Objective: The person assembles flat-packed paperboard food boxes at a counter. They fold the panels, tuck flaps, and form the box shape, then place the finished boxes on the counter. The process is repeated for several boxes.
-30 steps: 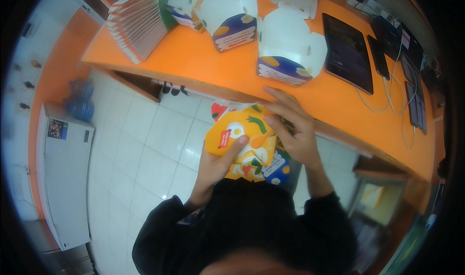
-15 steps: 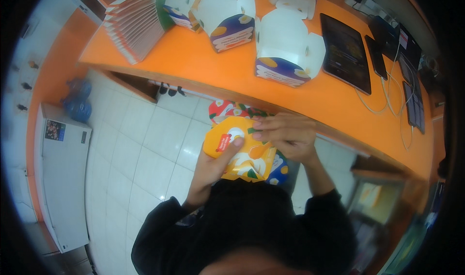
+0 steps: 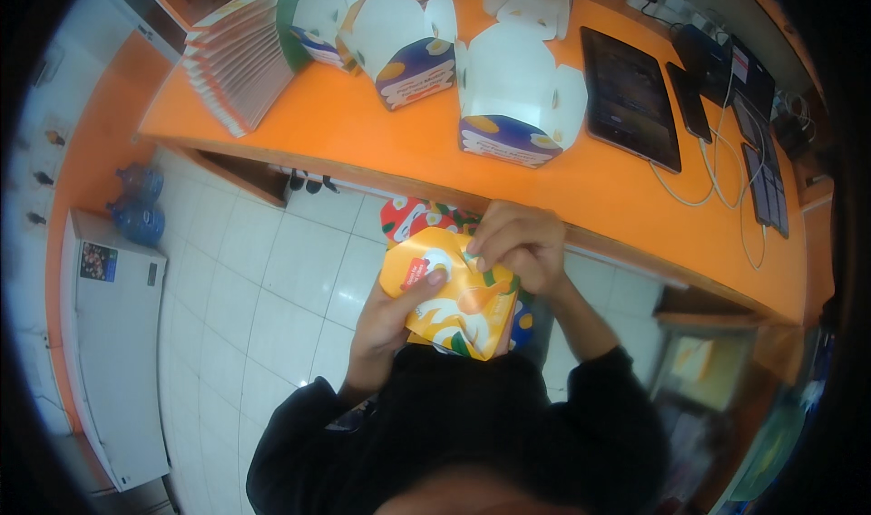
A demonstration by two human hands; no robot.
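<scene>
A yellow printed paper food carton [image 3: 464,299], partly folded and creased, is held over my lap below the counter's front edge. My left hand [image 3: 379,323] grips its left side, thumb lying across the printed face and the other fingers hidden behind. At its upper right edge, my right hand [image 3: 524,245] is closed with curled fingers, pinching the card. Behind the yellow carton show a red printed carton piece [image 3: 406,214] and a blue printed one [image 3: 522,324]; what they rest on is hidden.
On the orange counter [image 3: 363,140] stand several open white-lined cartons, the nearest a blue-fronted carton [image 3: 513,138]. A fanned stack of flat cartons [image 3: 234,75] is at the left. A tablet [image 3: 631,102], a phone [image 3: 691,102] and cables lie right. A white cabinet [image 3: 118,352] stands far left.
My right fingers have curled more tightly at the carton's upper right edge. The yellow carton has tilted, and its lower edge now comes to a sharper corner. The whole view has shifted slightly.
</scene>
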